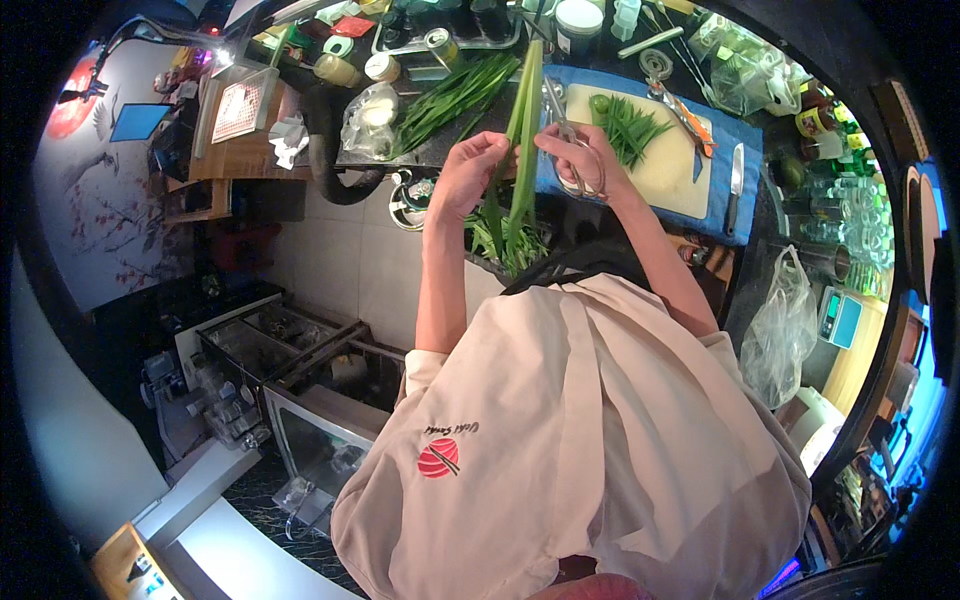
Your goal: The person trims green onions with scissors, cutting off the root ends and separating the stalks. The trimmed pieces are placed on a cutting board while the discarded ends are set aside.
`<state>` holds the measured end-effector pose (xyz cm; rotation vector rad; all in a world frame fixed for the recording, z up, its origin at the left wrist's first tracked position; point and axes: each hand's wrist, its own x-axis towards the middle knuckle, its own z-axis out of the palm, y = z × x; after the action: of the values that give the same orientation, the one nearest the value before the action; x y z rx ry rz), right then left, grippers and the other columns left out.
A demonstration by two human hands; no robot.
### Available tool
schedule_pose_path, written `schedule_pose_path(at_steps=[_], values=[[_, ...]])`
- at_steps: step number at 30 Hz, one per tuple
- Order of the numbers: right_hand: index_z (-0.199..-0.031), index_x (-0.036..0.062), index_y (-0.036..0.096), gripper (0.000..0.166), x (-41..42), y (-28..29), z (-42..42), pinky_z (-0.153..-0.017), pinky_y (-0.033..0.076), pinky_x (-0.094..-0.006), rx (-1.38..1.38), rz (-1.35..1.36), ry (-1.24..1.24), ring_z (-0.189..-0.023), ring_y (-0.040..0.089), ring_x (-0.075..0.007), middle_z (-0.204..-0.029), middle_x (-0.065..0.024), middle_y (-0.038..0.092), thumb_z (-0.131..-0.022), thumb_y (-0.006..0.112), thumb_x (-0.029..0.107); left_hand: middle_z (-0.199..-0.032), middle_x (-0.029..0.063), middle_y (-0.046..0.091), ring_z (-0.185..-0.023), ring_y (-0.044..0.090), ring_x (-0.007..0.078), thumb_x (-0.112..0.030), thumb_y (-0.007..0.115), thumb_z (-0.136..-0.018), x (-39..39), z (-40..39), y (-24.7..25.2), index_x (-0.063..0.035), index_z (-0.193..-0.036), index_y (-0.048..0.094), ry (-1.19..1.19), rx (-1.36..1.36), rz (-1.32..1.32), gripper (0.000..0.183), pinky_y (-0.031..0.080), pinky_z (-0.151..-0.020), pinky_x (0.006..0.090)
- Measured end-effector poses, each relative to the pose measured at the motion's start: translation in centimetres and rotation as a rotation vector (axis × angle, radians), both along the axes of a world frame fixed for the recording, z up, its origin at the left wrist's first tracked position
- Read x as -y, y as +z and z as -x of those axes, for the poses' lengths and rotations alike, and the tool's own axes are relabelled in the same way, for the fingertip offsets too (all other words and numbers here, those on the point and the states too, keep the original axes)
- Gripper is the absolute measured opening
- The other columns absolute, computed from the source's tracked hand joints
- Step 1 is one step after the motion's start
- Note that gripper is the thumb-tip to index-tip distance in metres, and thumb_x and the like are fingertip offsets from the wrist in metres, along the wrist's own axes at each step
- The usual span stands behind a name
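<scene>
My left hand (pixel 471 171) pinches a long green leaf (pixel 526 127) that stands upright between my two hands. My right hand (pixel 581 159) holds metal scissors (pixel 568 135) by the handles and touches the leaf's other side. Below the hands, cut leaf pieces (pixel 517 249) fill a dark container. More long leaves (pixel 457 97) lie on the dark counter to the left. On a cream cutting board (pixel 679 184) at the right are pointed cut leaves (pixel 632 131) and a green lime-like fruit (pixel 599 104).
A knife (pixel 736 187) and the board rest on a blue cloth (pixel 750 142). An orange-handled tool (pixel 694 129) lies on the board. Jars (pixel 336 70), a can (pixel 442 46) and a plastic bag (pixel 371 120) stand at the left. Bottles, a clear bag (pixel 781 330) and a scale (pixel 838 317) are at the right.
</scene>
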<state>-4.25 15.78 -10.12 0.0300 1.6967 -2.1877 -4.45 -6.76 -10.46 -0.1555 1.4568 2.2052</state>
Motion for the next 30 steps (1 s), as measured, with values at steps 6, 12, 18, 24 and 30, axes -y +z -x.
schedule_pose_path(at_steps=[6,12,18,24,30], values=[[-0.094,0.0061,0.067,0.025,-1.7,-0.1,-0.1,-0.045,0.037,-0.0213,-0.011,0.015,-0.011,-0.048,0.048,-0.0030,-0.064,0.0049,0.055,-0.089,0.080,0.027,-0.100,0.0063,0.072,-0.080,0.065,0.0134,-0.016,0.060,-0.105,2.9,2.0,-1.6,-0.0067,-0.109,0.061,0.109,-0.077,0.052,0.010,0.052,-0.073,0.0288],[-0.094,0.0051,0.068,0.027,-1.2,-1.8,0.8,-0.046,0.039,-0.0226,-0.044,-0.078,-0.045,-0.048,0.050,-0.0045,-0.061,0.0033,0.054,-0.091,0.077,0.030,-0.088,0.0002,0.061,-0.063,0.044,0.0073,-0.022,0.053,-0.109,5.1,3.0,-1.0,-0.0009,-0.128,0.059,0.128,-0.103,0.135,0.029,0.036,-0.058,0.0231],[-0.090,0.0029,0.070,0.030,3.6,-6.6,7.0,-0.045,0.041,-0.0260,-0.021,-0.175,0.042,-0.045,0.051,-0.0080,-0.058,-0.0002,0.056,-0.090,0.078,0.031,-0.082,-0.0021,0.054,-0.059,0.040,0.0049,-0.027,0.055,-0.109,4.9,-0.5,2.3,0.0005,-0.125,0.062,0.194,-0.182,0.065,0.033,0.030,-0.052,0.0210],[-0.090,0.0046,0.076,0.032,8.6,-11.0,12.0,-0.047,0.044,-0.0321,-0.184,-0.544,0.062,-0.043,0.053,-0.0112,-0.059,0.0014,0.063,-0.091,0.076,0.037,-0.085,0.0003,0.061,-0.065,0.049,0.0076,-0.029,0.054,-0.108,4.8,-2.9,5.5,0.0014,-0.130,0.063,0.292,-0.171,0.081,0.038,0.039,-0.058,0.0244],[-0.114,0.0036,0.074,0.034,10.1,0.3,3.4,-0.048,0.039,-0.0209,-0.068,0.039,0.171,-0.054,0.053,-0.0042,-0.072,0.0016,0.064,-0.098,0.070,0.033,-0.089,0.0022,0.065,-0.075,0.056,0.0110,-0.026,0.052,-0.109,5.5,-3.9,4.9,-0.0016,-0.126,0.067,0.314,0.013,-0.028,0.033,0.046,-0.068,0.0273]])
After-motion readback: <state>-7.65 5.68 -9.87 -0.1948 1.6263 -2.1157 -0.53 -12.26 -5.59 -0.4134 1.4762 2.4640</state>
